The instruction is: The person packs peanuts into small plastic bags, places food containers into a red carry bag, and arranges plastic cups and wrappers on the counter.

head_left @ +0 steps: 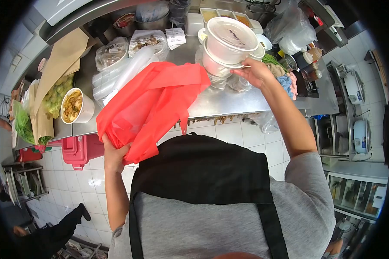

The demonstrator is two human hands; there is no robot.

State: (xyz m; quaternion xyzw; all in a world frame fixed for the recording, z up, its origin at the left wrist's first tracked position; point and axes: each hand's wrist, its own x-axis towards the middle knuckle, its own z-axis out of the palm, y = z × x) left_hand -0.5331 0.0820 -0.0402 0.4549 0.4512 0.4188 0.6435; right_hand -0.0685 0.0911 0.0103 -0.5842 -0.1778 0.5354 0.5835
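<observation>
red bag [153, 101] extends beyond left hand [115, 152]; white tubs [224, 46] touch right hand [256, 73].

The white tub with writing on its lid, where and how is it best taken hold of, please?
On the white tub, probably the side wall just under the lid, from the front edge of the counter: the round wall mostly shows there, and the tub sits above a lower tub, so a level two-sided hold should suit.

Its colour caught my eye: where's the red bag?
The red bag is left of centre in the head view, in the left hand, beside the food tub.
</observation>
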